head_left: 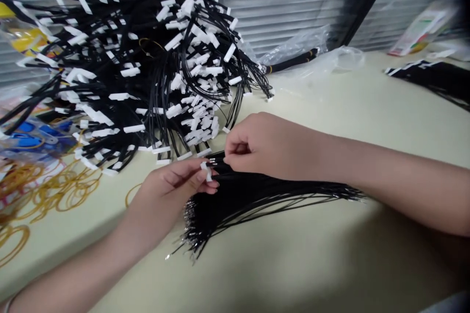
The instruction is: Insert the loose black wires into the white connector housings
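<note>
"So, what lay along the left edge of the tabletop (293,259)?"

"Loose yellow rubber bands (55,190), with blue objects in a clear bag (36,139) just above them. Behind those, in the far corner, stood a plastic bottle with yellow inside (18,34)."

"And next along?"

"A big heap of black wires (128,68), most carrying white plugs, piled against the back edge in front of the window blinds (275,10)."

"Where were the hands?"

"Just in front of that heap. The left hand (172,190) reached in from the lower left, its fingertips pinching a small white plug (206,171) on one wire. The right hand (260,146) was just beside it, fingers curled inward, pinching the thin wire ends (216,159) close to that plug."

"What lay beneath them?"

"A loose bundle of black wires (238,200) on the tabletop. Its bare metal ends fanned out under the left hand, and the rest ran right beneath the right wrist."

"Anything further right?"

"Along the back edge, a clear plastic bag (312,58) with a thick black tube (293,61) against it. At the right edge lay another bunch of black wires (429,78), below a paper packet (418,34)."
</note>
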`<control>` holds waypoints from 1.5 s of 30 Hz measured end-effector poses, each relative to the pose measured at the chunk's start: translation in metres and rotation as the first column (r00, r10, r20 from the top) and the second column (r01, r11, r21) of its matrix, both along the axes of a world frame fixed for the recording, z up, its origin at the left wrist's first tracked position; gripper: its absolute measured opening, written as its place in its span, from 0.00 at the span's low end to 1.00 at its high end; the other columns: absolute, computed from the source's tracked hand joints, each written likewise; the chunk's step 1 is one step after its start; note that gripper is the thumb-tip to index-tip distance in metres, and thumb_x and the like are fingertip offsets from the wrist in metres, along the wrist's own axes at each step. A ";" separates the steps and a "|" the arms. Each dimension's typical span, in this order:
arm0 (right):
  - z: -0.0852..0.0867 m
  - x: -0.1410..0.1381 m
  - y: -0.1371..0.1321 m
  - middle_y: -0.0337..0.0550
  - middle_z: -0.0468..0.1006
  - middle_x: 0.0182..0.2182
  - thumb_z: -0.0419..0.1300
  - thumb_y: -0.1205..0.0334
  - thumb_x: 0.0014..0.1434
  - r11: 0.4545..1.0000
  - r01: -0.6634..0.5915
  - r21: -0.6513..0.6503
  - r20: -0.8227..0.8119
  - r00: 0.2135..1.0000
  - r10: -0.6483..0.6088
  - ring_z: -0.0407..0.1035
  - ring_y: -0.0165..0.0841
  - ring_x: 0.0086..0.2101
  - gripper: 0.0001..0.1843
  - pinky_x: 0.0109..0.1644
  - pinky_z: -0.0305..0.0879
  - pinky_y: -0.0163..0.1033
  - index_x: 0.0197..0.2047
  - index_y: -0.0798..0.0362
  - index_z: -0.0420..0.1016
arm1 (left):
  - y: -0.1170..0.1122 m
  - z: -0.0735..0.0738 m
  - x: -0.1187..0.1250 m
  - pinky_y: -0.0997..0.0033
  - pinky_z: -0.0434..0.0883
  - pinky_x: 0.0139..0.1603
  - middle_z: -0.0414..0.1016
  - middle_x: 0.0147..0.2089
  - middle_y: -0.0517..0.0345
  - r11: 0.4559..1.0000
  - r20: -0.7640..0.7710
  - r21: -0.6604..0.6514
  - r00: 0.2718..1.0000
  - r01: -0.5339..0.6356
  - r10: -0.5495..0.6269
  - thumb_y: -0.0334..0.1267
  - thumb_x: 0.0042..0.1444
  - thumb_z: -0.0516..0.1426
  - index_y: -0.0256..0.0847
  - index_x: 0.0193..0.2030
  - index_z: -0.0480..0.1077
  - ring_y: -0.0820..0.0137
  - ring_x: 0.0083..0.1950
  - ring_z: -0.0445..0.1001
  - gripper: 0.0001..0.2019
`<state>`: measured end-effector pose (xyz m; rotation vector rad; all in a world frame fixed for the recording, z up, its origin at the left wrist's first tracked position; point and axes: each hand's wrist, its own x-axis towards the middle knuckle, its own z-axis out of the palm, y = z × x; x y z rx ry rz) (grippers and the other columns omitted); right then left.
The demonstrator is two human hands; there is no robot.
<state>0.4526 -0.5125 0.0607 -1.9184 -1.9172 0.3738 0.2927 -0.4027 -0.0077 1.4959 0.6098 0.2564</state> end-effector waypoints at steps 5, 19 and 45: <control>-0.002 -0.009 -0.001 0.32 0.62 0.13 0.54 0.68 0.53 0.996 0.047 0.076 -0.003 0.999 -0.047 0.48 0.17 0.17 0.11 0.23 0.43 0.30 0.21 0.60 0.70 | 0.006 -0.005 0.003 0.85 0.75 0.38 0.75 0.35 0.58 0.983 0.018 -0.177 0.998 -0.051 0.055 0.39 0.47 0.63 0.38 0.38 0.74 0.79 0.33 0.74 0.11; -0.023 -0.002 0.008 0.36 0.66 0.17 0.54 0.68 0.52 0.992 0.014 -0.128 -0.059 0.998 -0.022 0.51 0.20 0.18 0.10 0.24 0.45 0.33 0.22 0.59 0.71 | 0.008 -0.012 -0.002 0.86 0.75 0.38 0.75 0.33 0.62 0.997 -0.001 -0.073 1.000 0.010 -0.010 0.40 0.49 0.62 0.43 0.36 0.75 0.79 0.33 0.74 0.07; -0.028 -0.010 0.010 0.35 0.63 0.16 0.54 0.67 0.52 0.997 0.046 -0.069 0.047 0.998 -0.043 0.47 0.20 0.18 0.09 0.27 0.42 0.33 0.23 0.58 0.69 | 0.012 -0.006 0.002 0.87 0.75 0.34 0.76 0.35 0.58 0.987 -0.030 -0.159 0.999 0.027 -0.032 0.39 0.44 0.65 0.42 0.36 0.76 0.77 0.32 0.75 0.11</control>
